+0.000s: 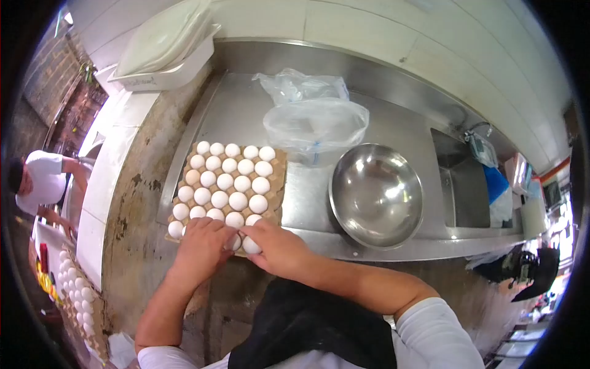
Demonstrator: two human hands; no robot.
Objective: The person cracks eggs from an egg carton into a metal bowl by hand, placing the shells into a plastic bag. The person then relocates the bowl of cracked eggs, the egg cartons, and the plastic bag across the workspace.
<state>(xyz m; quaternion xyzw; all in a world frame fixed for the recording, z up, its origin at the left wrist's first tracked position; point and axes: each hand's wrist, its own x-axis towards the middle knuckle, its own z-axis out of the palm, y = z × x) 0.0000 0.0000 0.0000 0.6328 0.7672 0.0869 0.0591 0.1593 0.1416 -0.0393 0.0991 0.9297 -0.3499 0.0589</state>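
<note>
A cardboard egg tray [279, 175] filled with rows of white eggs [225, 182] sits on the steel counter in front of me. At its near edge, my left hand [206, 243] curls over the front row, its fingers closed around an egg [233, 242]. Right beside it, my right hand [276, 247] has thumb and fingers closed on another egg [251, 245]. The two hands nearly touch, and they hide part of the front row. To the right of the tray stands a wide steel bowl [376, 195] with nothing visible inside.
Behind the tray lies an open clear plastic bag [316, 123]. A sink [470, 184] is set into the counter at right. A white bin [163, 77] stands at the back left. Another person [46, 181] works at far left, near a second egg tray [80, 298].
</note>
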